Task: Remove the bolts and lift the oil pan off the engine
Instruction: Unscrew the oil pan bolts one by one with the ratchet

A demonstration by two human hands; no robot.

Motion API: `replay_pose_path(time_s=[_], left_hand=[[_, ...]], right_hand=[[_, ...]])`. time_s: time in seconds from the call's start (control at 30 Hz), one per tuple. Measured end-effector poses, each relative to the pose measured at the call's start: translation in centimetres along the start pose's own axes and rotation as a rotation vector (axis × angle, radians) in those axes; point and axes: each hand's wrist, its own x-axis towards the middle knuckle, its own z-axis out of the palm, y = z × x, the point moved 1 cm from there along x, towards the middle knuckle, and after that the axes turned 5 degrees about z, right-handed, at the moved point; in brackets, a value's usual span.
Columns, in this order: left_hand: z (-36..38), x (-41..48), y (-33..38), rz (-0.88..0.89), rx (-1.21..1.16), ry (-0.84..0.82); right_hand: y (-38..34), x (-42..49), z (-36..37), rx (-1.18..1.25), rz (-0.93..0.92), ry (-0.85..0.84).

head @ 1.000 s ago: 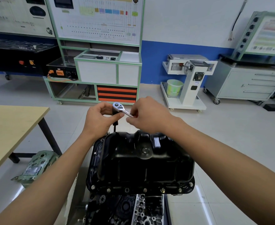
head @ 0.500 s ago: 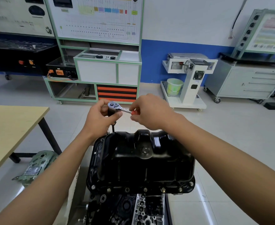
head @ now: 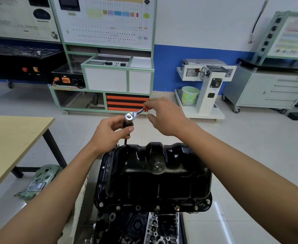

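Oil pan (head: 153, 176) sits black in the lower centre of the frame, on top of the engine (head: 136, 226), whose bare metal shows along the bottom edge. My left hand (head: 109, 132) is wrapped round the black extension bar (head: 127, 127) just under the head of the ratchet (head: 129, 116). My right hand (head: 164, 115), just above centre, has its fingers curled over the red end of the handle. The bar drops toward the pan's far left corner; its tip is hidden behind the rim.

I judge the step in hand to be loosening a far-corner bolt. To do it well I would hold the bar plumb with the left hand so the socket sits square on the bolt head. With the right I would swing the handle in short, level arcs. Any tilt could round the head or let the socket slip off.

I count one pan, one ratchet, one extension bar and one drain plug (head: 157, 164) at the pan's middle. Along the near flange I count seven fastener spots (head: 177, 207); whether each holds a bolt I cannot tell. The far and side flanges are mostly hidden.
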Motion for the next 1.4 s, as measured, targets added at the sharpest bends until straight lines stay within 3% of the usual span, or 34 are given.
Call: replay_pose_path(time_s=[0.23,0.53,0.83,1.17,1.4], left_hand=[[0.2,0.3,0.1,-0.003,0.004,0.115],[1.2,1.0,-0.4,0.033,0.098,0.246],[0.3,0.6,0.2,0.036,0.035,0.108],[-0.1,0.1,-0.3,-0.028,-0.034,-0.043],[0.1,0.3,0.0,-0.018,-0.023,0.006]], right_hand=[[-0.2,-1.4,-1.3,-0.037,0.028,-0.021],[-3.7,-3.9,-1.1,0.107,0.012,-0.122],[-2.9,-2.6,-1.9,0.119,0.027,-0.216],[-1.5,1.4,-1.2,-0.027,0.028,-0.132],[-1.6,0.6,-0.7,-0.028,0.024,-0.102]])
